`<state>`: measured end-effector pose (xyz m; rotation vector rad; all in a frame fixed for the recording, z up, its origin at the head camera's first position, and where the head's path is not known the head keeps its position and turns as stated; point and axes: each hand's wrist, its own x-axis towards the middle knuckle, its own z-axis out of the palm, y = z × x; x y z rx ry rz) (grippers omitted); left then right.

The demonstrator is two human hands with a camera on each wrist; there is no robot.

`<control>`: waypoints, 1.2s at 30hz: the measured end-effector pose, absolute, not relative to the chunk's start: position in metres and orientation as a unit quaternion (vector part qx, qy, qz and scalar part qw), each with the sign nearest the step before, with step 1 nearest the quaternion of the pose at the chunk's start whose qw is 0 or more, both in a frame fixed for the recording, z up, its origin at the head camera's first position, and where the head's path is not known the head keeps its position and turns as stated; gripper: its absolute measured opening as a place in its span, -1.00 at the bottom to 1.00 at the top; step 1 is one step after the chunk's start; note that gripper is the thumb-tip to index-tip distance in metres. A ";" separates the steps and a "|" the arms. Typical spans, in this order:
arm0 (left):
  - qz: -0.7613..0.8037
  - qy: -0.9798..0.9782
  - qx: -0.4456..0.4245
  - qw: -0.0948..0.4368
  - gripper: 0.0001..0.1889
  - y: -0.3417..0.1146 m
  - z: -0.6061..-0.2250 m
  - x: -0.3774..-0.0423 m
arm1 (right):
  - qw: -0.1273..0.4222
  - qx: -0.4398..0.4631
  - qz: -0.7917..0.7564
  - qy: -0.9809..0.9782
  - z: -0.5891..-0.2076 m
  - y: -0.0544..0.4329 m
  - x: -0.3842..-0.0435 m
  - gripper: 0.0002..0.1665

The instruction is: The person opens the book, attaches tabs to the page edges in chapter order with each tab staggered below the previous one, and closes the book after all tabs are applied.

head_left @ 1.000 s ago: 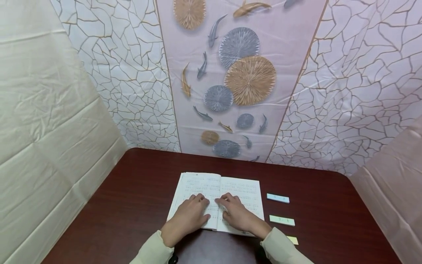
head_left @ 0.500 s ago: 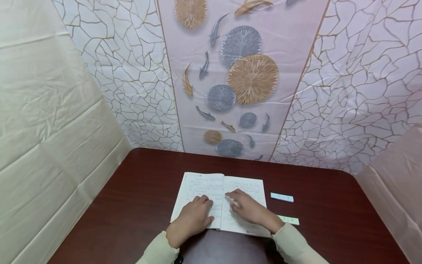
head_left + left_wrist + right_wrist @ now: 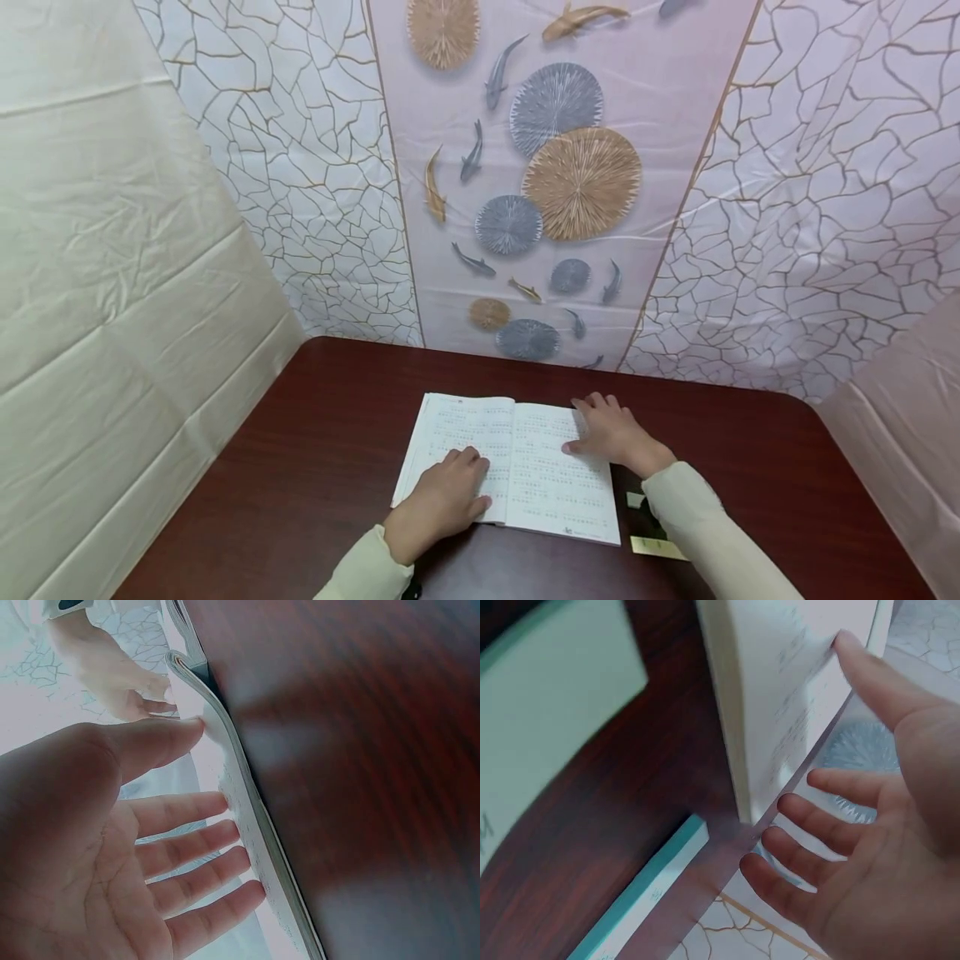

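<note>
An open book with printed text lies face up on the table. My left hand rests on the lower part of its left page; in the left wrist view the extended fingertips and thumb meet the paper. Over the upper right corner of the right page is my right hand, palm down with fingers spread. The right wrist view has that thumb at the page and the other fingers reaching past the page corner, holding nothing.
Right of the book are a yellow paper strip and a green one, partly under the right sleeve. A blue-edged strip shows in the right wrist view. Patterned cloth hangs behind the dark table.
My right hand has moved from the middle of the book up and right to the right page's upper corner, its forearm now covering some strips. The left hand stays on the left page.
</note>
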<state>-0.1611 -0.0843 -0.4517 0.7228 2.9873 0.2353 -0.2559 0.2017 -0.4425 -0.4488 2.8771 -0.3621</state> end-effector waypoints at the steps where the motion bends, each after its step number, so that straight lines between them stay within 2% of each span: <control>1: 0.075 0.969 0.234 0.030 -0.52 -0.084 -0.452 -0.161 | 0.108 -0.156 -0.116 0.975 -0.442 0.202 -0.256 0.08; 5: 0.070 0.970 0.231 0.035 -0.50 -0.084 -0.451 -0.161 | 0.132 -0.167 -0.101 0.972 -0.443 0.203 -0.256 0.06; 8: 0.068 0.970 0.230 0.038 -0.50 -0.084 -0.450 -0.161 | 0.130 -0.166 -0.085 0.974 -0.445 0.201 -0.255 0.02; 17: 0.069 0.970 0.229 0.030 -0.53 -0.086 -0.450 -0.163 | 0.032 -0.173 -0.086 0.981 -0.446 0.194 -0.248 -0.21; 22: 0.074 0.970 0.232 0.028 -0.53 -0.085 -0.450 -0.163 | 0.020 -0.109 -0.240 0.965 -0.444 0.201 -0.247 -0.33; 27: 0.076 0.969 0.233 0.034 -0.54 -0.086 -0.451 -0.161 | 0.091 -0.002 -0.456 0.885 -0.435 0.208 -0.242 -0.21; 31: 0.074 0.968 0.237 0.029 -0.56 -0.088 -0.453 -0.159 | 0.169 0.027 -0.575 0.800 -0.432 0.209 -0.233 -0.10; 36: 0.078 0.966 0.247 0.013 -0.58 -0.088 -0.454 -0.158 | 0.212 0.007 -0.623 0.753 -0.435 0.207 -0.219 -0.27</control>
